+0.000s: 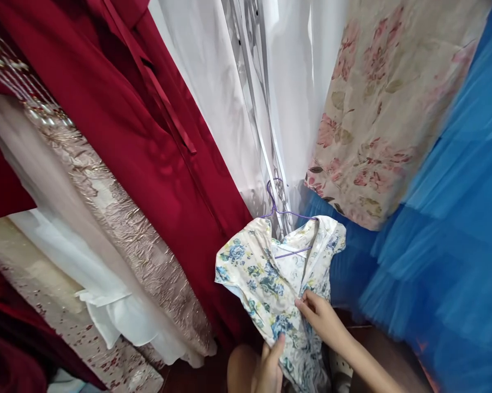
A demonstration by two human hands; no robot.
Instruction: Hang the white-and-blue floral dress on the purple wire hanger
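Observation:
A white short-sleeved shirt (266,273) with blue and green flowers hangs on a thin purple wire hanger (274,204), low in the middle of the view. My left hand (269,364) grips the shirt's lower left side, its thumb on the front and its other fingers partly hidden. With thumb and fingertips together, my right hand (318,316) pinches the front opening at mid-chest. Below both hands the cloth falls in creases, and its lower end runs out of view.
Long garments hang all around: a dark red dress (148,136) and a pinkish embossed one (135,229) on the left, white fabric (205,60) behind, a beige floral piece (377,114) and a blue layered tulle skirt (446,240) on the right. Grey-white ribbons (252,82) dangle above the hanger.

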